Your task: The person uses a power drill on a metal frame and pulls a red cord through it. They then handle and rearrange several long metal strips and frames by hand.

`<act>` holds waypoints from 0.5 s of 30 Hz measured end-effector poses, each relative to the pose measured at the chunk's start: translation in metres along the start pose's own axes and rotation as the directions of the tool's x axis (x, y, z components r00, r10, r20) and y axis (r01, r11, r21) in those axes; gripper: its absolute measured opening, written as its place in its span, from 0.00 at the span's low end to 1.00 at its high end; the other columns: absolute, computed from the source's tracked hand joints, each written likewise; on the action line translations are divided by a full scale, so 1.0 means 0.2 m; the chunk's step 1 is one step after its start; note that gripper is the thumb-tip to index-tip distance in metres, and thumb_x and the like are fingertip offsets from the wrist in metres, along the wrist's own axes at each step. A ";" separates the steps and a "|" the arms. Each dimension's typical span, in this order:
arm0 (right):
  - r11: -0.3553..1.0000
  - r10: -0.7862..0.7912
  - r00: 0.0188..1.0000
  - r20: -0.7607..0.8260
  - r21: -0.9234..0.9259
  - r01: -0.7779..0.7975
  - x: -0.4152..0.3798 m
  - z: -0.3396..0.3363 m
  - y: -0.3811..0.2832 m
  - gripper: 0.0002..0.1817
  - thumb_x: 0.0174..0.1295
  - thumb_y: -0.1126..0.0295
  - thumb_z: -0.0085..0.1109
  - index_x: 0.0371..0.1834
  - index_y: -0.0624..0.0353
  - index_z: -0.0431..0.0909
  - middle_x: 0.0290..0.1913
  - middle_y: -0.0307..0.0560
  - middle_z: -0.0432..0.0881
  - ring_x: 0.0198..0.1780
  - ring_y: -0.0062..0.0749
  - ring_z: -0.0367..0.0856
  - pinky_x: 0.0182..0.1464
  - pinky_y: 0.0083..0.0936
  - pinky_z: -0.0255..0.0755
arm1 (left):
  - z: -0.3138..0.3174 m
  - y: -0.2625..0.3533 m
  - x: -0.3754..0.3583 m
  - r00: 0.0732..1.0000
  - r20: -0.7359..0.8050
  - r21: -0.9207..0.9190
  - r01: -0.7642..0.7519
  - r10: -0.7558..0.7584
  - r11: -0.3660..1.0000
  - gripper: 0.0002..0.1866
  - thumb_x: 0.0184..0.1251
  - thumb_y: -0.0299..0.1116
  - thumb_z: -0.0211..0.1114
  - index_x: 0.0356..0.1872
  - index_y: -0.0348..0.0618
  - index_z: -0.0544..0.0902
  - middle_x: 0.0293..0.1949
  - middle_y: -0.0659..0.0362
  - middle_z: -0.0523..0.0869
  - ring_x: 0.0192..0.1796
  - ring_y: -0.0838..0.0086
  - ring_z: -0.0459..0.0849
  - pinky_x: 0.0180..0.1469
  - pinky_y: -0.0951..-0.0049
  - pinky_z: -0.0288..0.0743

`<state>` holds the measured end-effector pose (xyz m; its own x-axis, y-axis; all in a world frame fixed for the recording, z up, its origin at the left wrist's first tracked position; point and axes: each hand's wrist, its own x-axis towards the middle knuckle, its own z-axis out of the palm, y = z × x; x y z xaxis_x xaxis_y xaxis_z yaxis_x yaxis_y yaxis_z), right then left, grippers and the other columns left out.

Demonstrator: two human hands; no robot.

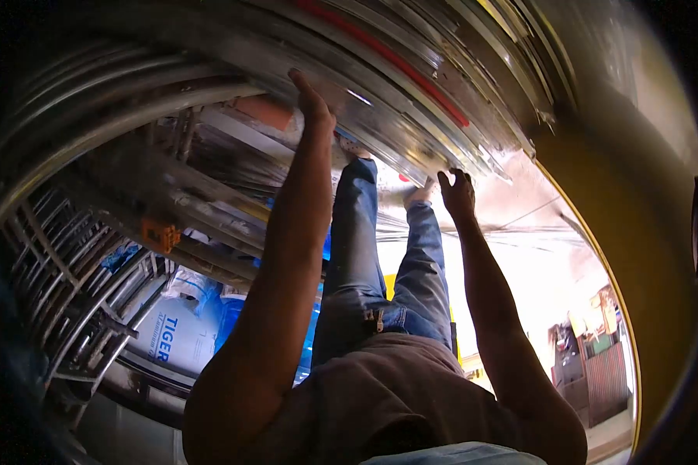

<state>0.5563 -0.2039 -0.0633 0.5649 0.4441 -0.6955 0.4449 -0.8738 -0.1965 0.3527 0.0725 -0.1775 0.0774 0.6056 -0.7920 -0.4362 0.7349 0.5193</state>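
A stack of long metal profiles (380,116) runs slantwise across the top of the head view, blurred in places, with one red strip (395,66) among them. My left hand (315,107) is up against the lower edge of this stack. One digit stretches out to the left, while its other fingers are hidden at the metal. Close below the profiles' right-hand ends is my right hand (459,194), its fingers apart and slightly bent, with nothing seen in it.
Metal racks (77,287) with tubes fill the left side. An orange object (160,234) sits on a bar there. Below it is a white sheet marked TIGER (180,333) beside blue plastic. A yellow-brown panel (644,256) stands at right. My jeans-clad legs (357,240) are beneath.
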 end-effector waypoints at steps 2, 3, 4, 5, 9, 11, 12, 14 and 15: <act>0.999 -0.012 0.999 -0.044 0.044 0.014 0.03 0.02 0.03 0.25 0.56 0.51 0.59 0.47 0.62 0.76 0.47 0.62 0.77 0.50 0.54 0.75 0.52 0.40 0.69 | 0.07 0.01 0.04 0.999 0.033 0.012 -0.011 0.011 1.000 0.46 0.59 0.71 0.44 0.70 0.48 0.51 0.69 0.52 0.56 0.69 0.55 0.57 0.67 0.49 0.52; 0.998 0.013 1.000 -0.013 0.063 -0.012 0.05 0.02 0.04 0.25 0.56 0.51 0.59 0.46 0.62 0.76 0.47 0.62 0.77 0.50 0.53 0.76 0.52 0.40 0.69 | 0.09 0.00 0.06 0.977 -0.186 0.213 0.143 -0.104 0.966 0.47 0.59 0.69 0.49 0.67 0.40 0.56 0.66 0.49 0.62 0.65 0.57 0.64 0.65 0.57 0.57; 0.996 0.036 0.999 0.021 0.081 -0.038 0.06 0.01 0.06 0.25 0.56 0.51 0.59 0.46 0.62 0.76 0.47 0.62 0.78 0.50 0.53 0.76 0.52 0.39 0.69 | 0.08 -0.01 0.07 0.896 -0.414 0.367 0.325 -0.160 0.871 0.47 0.58 0.66 0.54 0.64 0.31 0.60 0.63 0.46 0.67 0.61 0.59 0.70 0.62 0.64 0.63; 0.995 0.066 0.997 0.038 0.075 -0.069 0.05 -0.01 0.05 0.24 0.56 0.52 0.58 0.45 0.62 0.77 0.46 0.63 0.78 0.49 0.53 0.77 0.51 0.39 0.70 | -0.07 -0.13 0.20 0.887 -0.456 0.637 0.266 0.076 0.723 0.41 0.56 0.62 0.60 0.59 0.34 0.69 0.58 0.45 0.73 0.58 0.58 0.73 0.58 0.62 0.65; 0.998 0.023 0.995 0.092 0.057 -0.029 0.00 -0.03 0.16 0.24 0.57 0.51 0.57 0.44 0.63 0.77 0.43 0.63 0.80 0.47 0.54 0.78 0.50 0.40 0.71 | -0.19 -0.21 0.12 0.912 -0.331 0.802 0.137 0.242 0.581 0.34 0.56 0.58 0.62 0.51 0.34 0.76 0.47 0.47 0.80 0.50 0.62 0.79 0.47 0.64 0.72; 0.995 0.011 0.995 0.099 0.096 -0.020 -0.06 -0.05 0.21 0.24 0.57 0.51 0.57 0.42 0.63 0.78 0.42 0.63 0.80 0.47 0.54 0.78 0.50 0.41 0.71 | -0.18 -0.13 -0.07 0.942 -0.310 0.637 0.306 -0.128 0.708 0.32 0.56 0.57 0.63 0.45 0.34 0.78 0.34 0.52 0.81 0.37 0.67 0.81 0.35 0.67 0.74; 0.993 -0.004 0.995 0.100 0.115 -0.007 -0.08 -0.06 0.24 0.24 0.57 0.51 0.57 0.42 0.64 0.78 0.41 0.63 0.80 0.46 0.54 0.79 0.49 0.41 0.72 | -0.16 -0.14 -0.17 0.949 -0.316 0.658 0.199 0.026 0.726 0.29 0.56 0.56 0.62 0.38 0.35 0.79 0.23 0.56 0.76 0.26 0.71 0.77 0.27 0.67 0.71; 0.995 -0.035 0.989 0.143 0.097 0.021 -0.14 -0.10 0.31 0.24 0.57 0.50 0.56 0.41 0.64 0.78 0.40 0.63 0.81 0.45 0.55 0.79 0.48 0.41 0.72 | -0.29 -0.13 -0.26 0.943 -0.326 0.724 0.291 -0.062 0.625 0.27 0.58 0.54 0.63 0.44 0.37 0.78 0.25 0.54 0.77 0.26 0.65 0.78 0.28 0.65 0.73; 0.994 -0.040 0.991 0.129 0.109 0.025 -0.16 -0.10 0.37 0.24 0.58 0.50 0.56 0.40 0.65 0.78 0.39 0.63 0.81 0.44 0.55 0.79 0.47 0.41 0.72 | -0.29 -0.10 -0.37 0.955 -0.295 0.722 0.245 -0.032 0.647 0.26 0.58 0.52 0.63 0.45 0.38 0.78 0.27 0.55 0.78 0.27 0.67 0.78 0.29 0.66 0.73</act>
<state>0.5839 -0.2788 -0.0415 0.4523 0.4489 -0.7707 0.3803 -0.8787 -0.2885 0.3048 -0.0050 -0.1478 -0.1768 0.4647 -0.8676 0.3842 0.8442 0.3739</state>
